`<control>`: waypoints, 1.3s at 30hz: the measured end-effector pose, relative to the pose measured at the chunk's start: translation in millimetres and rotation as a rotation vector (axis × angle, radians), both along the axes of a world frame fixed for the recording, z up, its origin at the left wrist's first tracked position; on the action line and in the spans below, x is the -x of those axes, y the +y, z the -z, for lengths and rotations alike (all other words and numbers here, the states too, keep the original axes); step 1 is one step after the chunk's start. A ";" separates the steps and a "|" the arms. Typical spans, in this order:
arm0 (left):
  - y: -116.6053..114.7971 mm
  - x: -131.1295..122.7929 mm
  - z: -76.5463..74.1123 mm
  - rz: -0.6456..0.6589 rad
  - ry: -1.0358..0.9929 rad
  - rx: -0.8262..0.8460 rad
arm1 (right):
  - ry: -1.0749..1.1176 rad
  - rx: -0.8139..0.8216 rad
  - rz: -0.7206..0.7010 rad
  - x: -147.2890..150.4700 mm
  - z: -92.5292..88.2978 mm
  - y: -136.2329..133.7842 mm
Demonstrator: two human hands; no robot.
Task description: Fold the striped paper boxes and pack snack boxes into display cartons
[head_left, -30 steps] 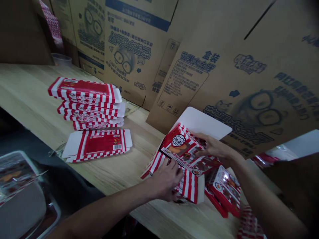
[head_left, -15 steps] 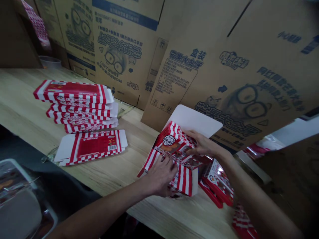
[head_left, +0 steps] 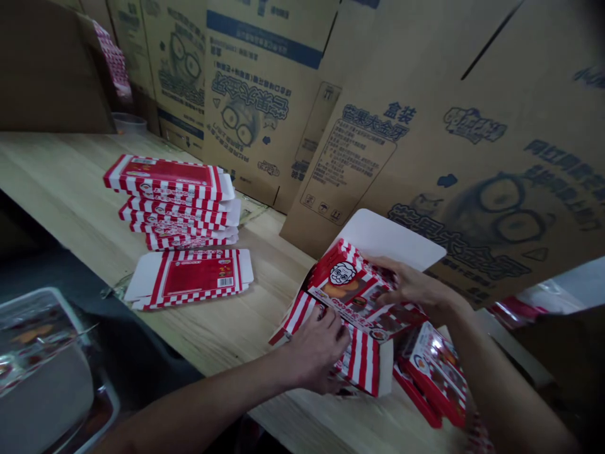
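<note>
On the table stands a red-and-white striped display box (head_left: 363, 364) with a white lid flap (head_left: 385, 233) raised at its back. My left hand (head_left: 317, 350) grips its front wall, fingers curled over the top edge. My right hand (head_left: 410, 285) is closed on the red printed snack boxes (head_left: 347, 277) packed upright inside, its thumb in front and its fingers behind, partly hidden. A white-haired face logo and food pictures show on their fronts. Right of the display box, several more red snack boxes (head_left: 437, 369) lie partly behind my right forearm.
A stack of red-and-white cartons (head_left: 172, 183) with open white end flaps stands at the left. One more carton (head_left: 198, 277) lies before it. Large brown cardboard boxes (head_left: 307, 57) line the back. A clear plastic tub (head_left: 47, 340) of wrapped items sits lower left.
The view has swung left, so everything sits further right in the picture. Both hands keep their places on the display box and snack boxes; more of the snack boxes' printed fronts now shows.
</note>
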State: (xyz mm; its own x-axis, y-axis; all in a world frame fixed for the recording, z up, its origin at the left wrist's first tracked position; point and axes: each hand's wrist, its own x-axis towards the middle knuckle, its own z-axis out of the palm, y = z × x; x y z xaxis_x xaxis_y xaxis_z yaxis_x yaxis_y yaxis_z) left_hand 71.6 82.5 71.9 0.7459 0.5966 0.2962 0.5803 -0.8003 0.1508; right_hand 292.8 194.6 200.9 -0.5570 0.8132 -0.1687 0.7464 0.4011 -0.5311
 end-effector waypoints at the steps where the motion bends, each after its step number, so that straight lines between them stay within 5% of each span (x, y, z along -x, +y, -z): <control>1: 0.0 0.1 0.1 0.001 0.000 -0.001 | -0.007 0.002 0.019 -0.7 -0.1 0.8; 14: 1.5 -1.8 0.0 0.002 0.012 0.059 | -0.126 -0.050 -0.120 15.5 3.4 11.9; 23: 3.3 -4.9 6.6 0.000 0.019 0.045 | -0.140 -0.250 -0.067 6.7 27.6 -17.8; 39: 2.7 -7.9 3.6 -0.021 0.061 0.065 | -0.299 -0.396 -0.038 23.8 31.7 -28.4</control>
